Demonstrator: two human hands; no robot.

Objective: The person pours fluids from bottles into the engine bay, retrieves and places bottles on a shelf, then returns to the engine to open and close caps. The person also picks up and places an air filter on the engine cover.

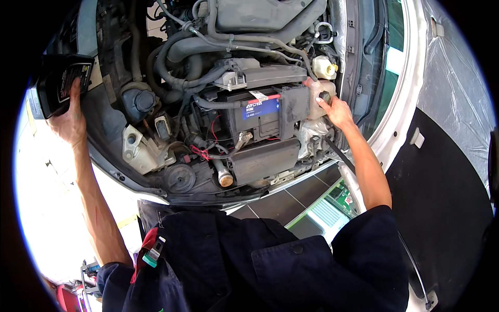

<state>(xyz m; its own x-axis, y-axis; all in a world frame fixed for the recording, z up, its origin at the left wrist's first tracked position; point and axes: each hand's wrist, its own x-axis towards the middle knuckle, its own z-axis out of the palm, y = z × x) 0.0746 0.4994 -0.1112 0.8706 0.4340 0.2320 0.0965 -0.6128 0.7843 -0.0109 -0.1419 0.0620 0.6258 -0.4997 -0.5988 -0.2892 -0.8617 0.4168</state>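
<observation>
Right hand (337,110) pinches dark cap (325,96) on pale reservoir (315,99); twist squarely, keep cap in hand. Left hand (70,122) grips black bottle (60,83), held upright, well apart.

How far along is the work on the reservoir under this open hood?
Done: the hood is up and the left hand holds a dark bottle raised beside the engine bay. In hand: the right hand has its fingers on the dark cap of the translucent reservoir beside the battery. Left: the cap looks still in place, and the bottle is nowhere near the opening, so nothing seems poured yet.
</observation>
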